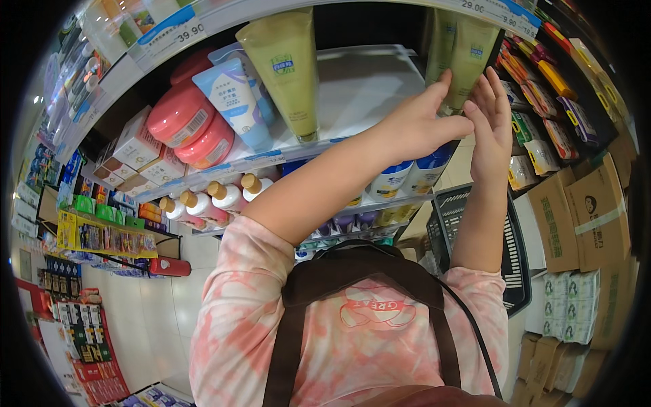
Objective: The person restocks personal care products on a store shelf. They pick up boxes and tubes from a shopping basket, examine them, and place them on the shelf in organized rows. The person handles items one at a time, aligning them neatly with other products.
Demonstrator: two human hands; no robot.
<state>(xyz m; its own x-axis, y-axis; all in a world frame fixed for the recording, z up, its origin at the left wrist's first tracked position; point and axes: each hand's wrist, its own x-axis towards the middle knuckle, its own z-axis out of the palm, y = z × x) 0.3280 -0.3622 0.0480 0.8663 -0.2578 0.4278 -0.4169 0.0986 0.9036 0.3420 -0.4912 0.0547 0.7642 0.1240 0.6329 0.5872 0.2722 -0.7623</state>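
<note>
At the right end of a shop shelf, both my hands are at a green squeeze tube (470, 56) that stands on its cap, with another green tube (441, 43) beside it. My left hand (427, 119) reaches across, its fingertips near the lower part of the tubes. My right hand (491, 122) is on the tube's right side, fingers raised and spread slightly. How firmly either hand touches the tube cannot be told. A further green tube (287, 71) stands left of the bare stretch of white shelf board (366, 91), next to a blue and white tube (234, 96).
Pink round jars (180, 114) and small boxes (137, 140) fill the shelf's left part. Below are white bottles (224, 196) with wooden-looking caps and blue-capped bottles (389, 180). A black shopping basket (513, 254) lies below on the right, near cardboard cartons (595, 213).
</note>
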